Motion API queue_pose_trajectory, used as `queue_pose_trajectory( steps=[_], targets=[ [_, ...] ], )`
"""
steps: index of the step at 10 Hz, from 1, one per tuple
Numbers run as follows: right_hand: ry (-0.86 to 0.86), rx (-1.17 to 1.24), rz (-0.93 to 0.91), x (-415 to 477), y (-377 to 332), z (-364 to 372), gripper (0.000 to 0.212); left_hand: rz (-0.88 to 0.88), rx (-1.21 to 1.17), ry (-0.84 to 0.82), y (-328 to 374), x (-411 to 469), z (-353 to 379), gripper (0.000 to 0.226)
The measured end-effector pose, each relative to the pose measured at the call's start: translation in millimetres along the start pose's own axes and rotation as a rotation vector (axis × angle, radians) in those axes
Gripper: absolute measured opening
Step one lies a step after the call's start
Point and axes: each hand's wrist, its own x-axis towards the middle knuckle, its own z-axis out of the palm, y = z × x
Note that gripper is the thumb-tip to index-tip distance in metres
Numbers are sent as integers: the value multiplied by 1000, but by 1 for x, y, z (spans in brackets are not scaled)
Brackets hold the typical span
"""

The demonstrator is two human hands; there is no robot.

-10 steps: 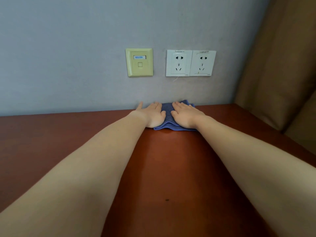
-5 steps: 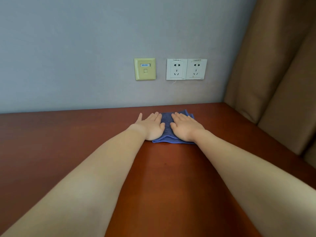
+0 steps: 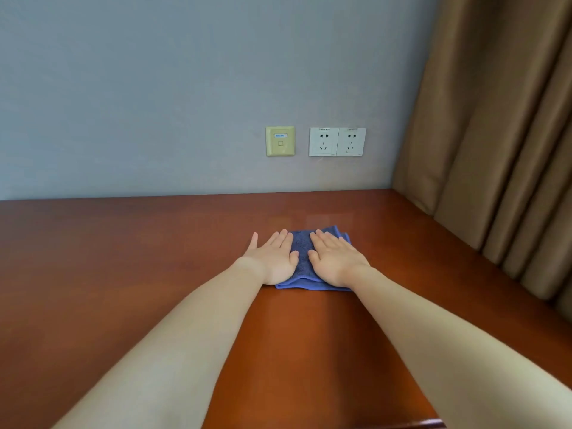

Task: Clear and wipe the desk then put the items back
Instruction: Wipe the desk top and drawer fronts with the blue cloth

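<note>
A folded blue cloth [image 3: 302, 258] lies flat on the reddish-brown wooden desk [image 3: 123, 258], a short way out from the wall. My left hand [image 3: 272, 260] presses on the cloth's left part with straight fingers. My right hand [image 3: 335, 261] lies flat on its right part, fingers straight and pointing toward the wall. Both palms cover most of the cloth; only a strip between them and its edges show.
The grey-blue wall behind the desk carries a yellowed data socket [image 3: 280, 141] and a white double power outlet [image 3: 337, 141]. Brown curtains [image 3: 495, 134] hang along the desk's right side. The desk's front edge [image 3: 433, 424] shows at the lower right.
Both hands have drawn the cloth back from the wall toward me across the desk, staying flat on it. The view has pulled back too.
</note>
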Motion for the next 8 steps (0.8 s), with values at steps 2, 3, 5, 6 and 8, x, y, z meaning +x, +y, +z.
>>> queue_pose_trajectory(
  steps=[2, 3, 5, 6, 8],
  targets=[
    [0, -10, -16, -54, -21, 5, 57, -16, 13, -6, 8, -59, 8, 58],
    [-1, -8, -21, -78, -31, 6, 57, -23, 13, -6, 12, -85, 11, 58],
    [-2, -1, -36, -122, -48, 11, 58, -41, 10, -11, 21, -136, 17, 58],
    [3, 10, -46, -144, -57, 13, 58, -53, 7, -12, 24, -160, 21, 58],
    [4, 22, -63, -174, -77, 16, 58, -76, 14, -14, 24, -198, 25, 58]
  ],
)
